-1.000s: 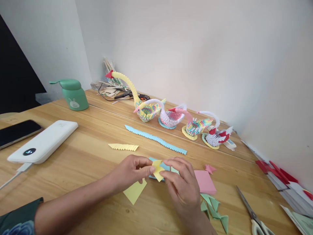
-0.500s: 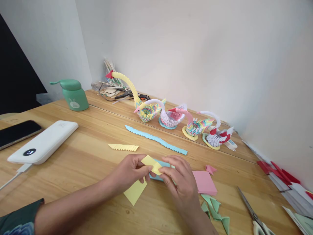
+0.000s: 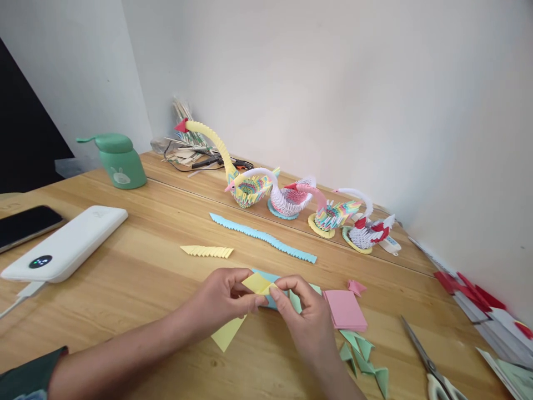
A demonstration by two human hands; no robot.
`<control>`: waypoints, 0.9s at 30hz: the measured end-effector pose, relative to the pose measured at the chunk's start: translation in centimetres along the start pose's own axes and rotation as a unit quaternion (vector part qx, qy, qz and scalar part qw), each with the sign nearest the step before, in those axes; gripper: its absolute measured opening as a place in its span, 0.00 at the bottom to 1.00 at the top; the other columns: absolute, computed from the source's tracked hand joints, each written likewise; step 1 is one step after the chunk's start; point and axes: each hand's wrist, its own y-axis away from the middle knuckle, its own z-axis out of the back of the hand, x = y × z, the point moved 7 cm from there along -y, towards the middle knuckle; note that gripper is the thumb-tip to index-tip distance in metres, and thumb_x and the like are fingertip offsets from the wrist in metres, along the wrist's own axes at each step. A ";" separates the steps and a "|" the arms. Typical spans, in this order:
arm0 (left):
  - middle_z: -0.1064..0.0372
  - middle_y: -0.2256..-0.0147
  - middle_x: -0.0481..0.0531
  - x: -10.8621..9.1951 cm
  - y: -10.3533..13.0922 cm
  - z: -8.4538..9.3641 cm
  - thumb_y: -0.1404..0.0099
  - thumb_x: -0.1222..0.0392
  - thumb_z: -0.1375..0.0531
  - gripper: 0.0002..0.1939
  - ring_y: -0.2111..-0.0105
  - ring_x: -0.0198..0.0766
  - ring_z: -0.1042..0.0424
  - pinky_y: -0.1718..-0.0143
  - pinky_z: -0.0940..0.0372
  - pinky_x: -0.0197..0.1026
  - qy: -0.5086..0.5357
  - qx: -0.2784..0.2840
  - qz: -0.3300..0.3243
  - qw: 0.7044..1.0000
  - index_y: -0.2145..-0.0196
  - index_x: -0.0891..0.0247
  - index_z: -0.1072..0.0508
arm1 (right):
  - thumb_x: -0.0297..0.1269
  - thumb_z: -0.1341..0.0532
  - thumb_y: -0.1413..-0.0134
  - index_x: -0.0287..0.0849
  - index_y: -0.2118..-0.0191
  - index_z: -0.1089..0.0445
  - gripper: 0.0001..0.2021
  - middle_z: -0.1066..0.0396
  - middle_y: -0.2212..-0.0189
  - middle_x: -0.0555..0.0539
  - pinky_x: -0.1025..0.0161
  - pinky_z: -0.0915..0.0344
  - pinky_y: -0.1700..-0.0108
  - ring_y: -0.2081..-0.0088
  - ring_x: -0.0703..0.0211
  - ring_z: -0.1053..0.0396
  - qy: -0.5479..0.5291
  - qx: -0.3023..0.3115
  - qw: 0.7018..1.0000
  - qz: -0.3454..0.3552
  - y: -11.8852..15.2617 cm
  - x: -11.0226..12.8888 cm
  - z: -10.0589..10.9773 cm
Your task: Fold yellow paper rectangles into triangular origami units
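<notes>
A small yellow paper piece [image 3: 255, 283], partly folded, is pinched between both hands. My left hand [image 3: 233, 294] grips its left side with thumb below and fingers behind. My right hand [image 3: 300, 311] pinches its right end between thumb and forefinger. Behind the hands lies blue paper [image 3: 272, 300], partly hidden. Another yellow sheet [image 3: 228, 335] rests on the table under my left hand. Light green paper [image 3: 295, 301] shows beside my right fingers. To the right sit a pink paper stack [image 3: 345, 310] and several folded green triangles [image 3: 365, 355].
Folded strips, one yellow [image 3: 207, 251] and one blue [image 3: 262, 238], lie ahead. Several paper swans, including a yellow-necked one [image 3: 250, 191], stand by the wall. Scissors [image 3: 428, 361] lie at right. A white power bank [image 3: 69, 243], phone [image 3: 27, 226] and green bottle [image 3: 120, 161] are at left.
My right fingers have curled in and the thumb now presses on the paper's right end, which looks more folded. The whole view has shifted slightly.
</notes>
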 end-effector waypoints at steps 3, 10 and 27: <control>0.30 0.77 0.47 0.3 0.0 0.1 0.44 0.59 0.39 0.07 0.75 0.33 0.34 0.75 0.42 0.32 -0.014 -0.017 0.011 1.000 0.72 0.66 0.28 | 0.41 0.40 0.49 0.42 0.75 0.32 0.09 0.30 0.79 0.52 0.67 0.42 0.74 0.75 0.60 0.35 -0.011 0.009 1.000 -0.014 0.1 -0.2 -0.2; 0.26 0.74 0.50 0.4 0.0 0.1 0.45 0.57 0.40 0.08 0.74 0.36 0.29 0.77 0.41 0.32 -0.039 -0.015 0.045 0.998 0.72 0.65 0.27 | 0.38 0.39 0.50 0.42 0.68 0.29 0.06 0.30 0.76 0.51 0.66 0.37 0.71 0.72 0.59 0.33 -0.073 0.000 0.997 -0.018 0.1 -0.4 -0.4; 0.31 0.82 0.45 0.5 -0.2 0.5 0.47 0.58 0.37 0.09 0.83 0.30 0.35 0.78 0.42 0.32 0.021 0.012 0.060 0.998 0.76 0.66 0.32 | 0.39 0.42 0.48 0.42 0.61 0.31 0.10 0.37 0.76 0.53 0.67 0.41 0.71 0.73 0.63 0.39 -0.122 0.146 0.981 -0.038 0.3 -1.6 -2.4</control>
